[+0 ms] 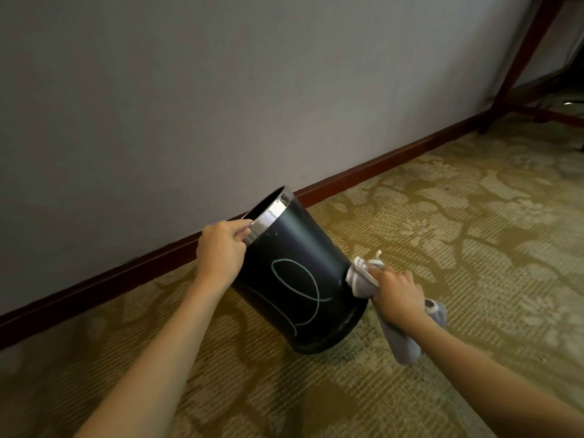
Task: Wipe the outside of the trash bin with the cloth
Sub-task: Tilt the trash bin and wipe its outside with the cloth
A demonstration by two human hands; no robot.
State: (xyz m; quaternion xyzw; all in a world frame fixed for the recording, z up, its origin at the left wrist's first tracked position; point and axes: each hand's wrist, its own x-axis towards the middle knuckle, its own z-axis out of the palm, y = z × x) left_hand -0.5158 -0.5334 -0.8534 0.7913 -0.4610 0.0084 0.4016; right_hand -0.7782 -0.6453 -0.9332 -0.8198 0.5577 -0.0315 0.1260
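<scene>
A dark wooden frame (524, 55), seemingly furniture legs, is being shown at the far right, well apart from the bin, with a crossbar running low over the floor. Nothing is being placed between the hands and the bin. A reddish-brown skirting board (363, 167) is being seen along the foot of a plain grey wall (221, 90), which is filling the far and left part of the view.

The floor is being covered by an olive and beige patterned carpet (458, 232), ribbed in texture.

The black bin (300, 270) is being kept near the skirting, in the middle of the view. It is being tilted, its open mouth leaning toward the far left and the wall, while its base is being rested on the carpet at the near right. A shiny metal band is being shown around its rim, and a pale looping line is being seen on its near side.

The rim is being pinched at its near-left edge by the left hand (221, 248), the fingers closed over the metal band. A grey cloth (363, 276) is being clutched in the right hand (398, 298), the fingers curled tightly round it. The bunched end of the cloth is being pressed against the bin's right side, low down, and its other end is being left hanging below the hand, near the carpet.
</scene>
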